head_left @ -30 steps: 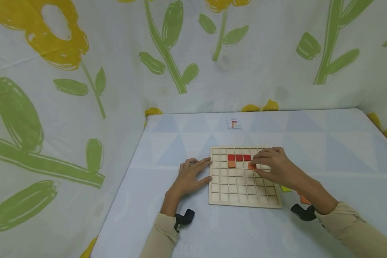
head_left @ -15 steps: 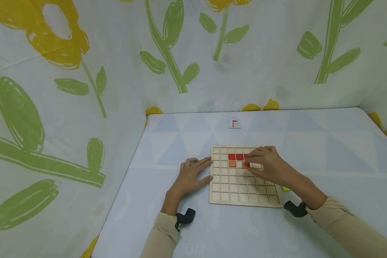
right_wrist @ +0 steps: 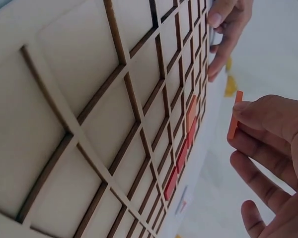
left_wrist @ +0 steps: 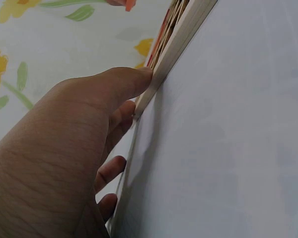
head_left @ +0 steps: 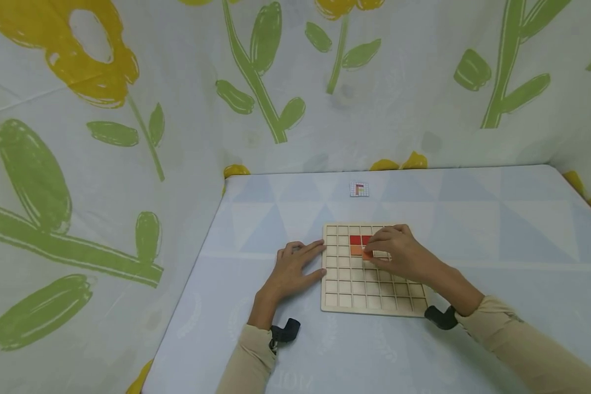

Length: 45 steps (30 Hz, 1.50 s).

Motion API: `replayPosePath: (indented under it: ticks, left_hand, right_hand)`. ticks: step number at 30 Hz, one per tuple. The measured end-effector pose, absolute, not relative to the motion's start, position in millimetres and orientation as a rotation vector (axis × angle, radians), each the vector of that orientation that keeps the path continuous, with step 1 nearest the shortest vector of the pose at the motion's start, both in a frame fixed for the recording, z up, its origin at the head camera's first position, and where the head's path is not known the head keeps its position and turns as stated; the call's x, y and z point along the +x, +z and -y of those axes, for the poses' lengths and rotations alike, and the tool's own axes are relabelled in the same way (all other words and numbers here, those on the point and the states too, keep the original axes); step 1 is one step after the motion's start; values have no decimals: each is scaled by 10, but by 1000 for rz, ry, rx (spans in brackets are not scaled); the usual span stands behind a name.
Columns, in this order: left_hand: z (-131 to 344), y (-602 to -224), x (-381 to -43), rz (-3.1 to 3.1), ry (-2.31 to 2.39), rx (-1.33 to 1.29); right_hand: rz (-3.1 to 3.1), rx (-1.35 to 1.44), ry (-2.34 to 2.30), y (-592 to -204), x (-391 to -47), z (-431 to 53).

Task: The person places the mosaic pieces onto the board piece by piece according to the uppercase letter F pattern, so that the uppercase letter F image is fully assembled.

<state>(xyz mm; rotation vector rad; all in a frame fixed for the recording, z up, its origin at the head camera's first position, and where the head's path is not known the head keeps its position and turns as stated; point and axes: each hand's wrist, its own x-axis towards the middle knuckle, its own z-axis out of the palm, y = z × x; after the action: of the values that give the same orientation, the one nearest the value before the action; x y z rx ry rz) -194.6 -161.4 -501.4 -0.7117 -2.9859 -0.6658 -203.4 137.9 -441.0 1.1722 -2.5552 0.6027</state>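
A wooden grid board lies on the table. Set in its cells are three red tiles in a row and an orange tile beside the row's end. My right hand pinches another orange tile between thumb and index finger, holding it just above the board, close to the placed orange one in the head view. That hand covers one red tile in the head view. With fingers spread, my left hand touches the board's left edge, thumb against its side.
A small card printed with a coloured grid pattern lies on the table beyond the board. Flower-patterned cloth hangs behind and at the left. A black device is strapped to each wrist.
My right hand has carried the pinched orange tile leftward over the board toward the placed orange tile. Its arm now hides the yellow-green and orange pieces at the right. My left hand stays put.
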Motion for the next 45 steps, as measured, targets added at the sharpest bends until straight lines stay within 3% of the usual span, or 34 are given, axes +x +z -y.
replayPosePath:
  ticks: [45]
  left_hand:
    - [1617, -5028, -1945, 2965, -666, -723]
  right_hand:
    - [2645, 1235, 429, -4611, -2097, -1156]
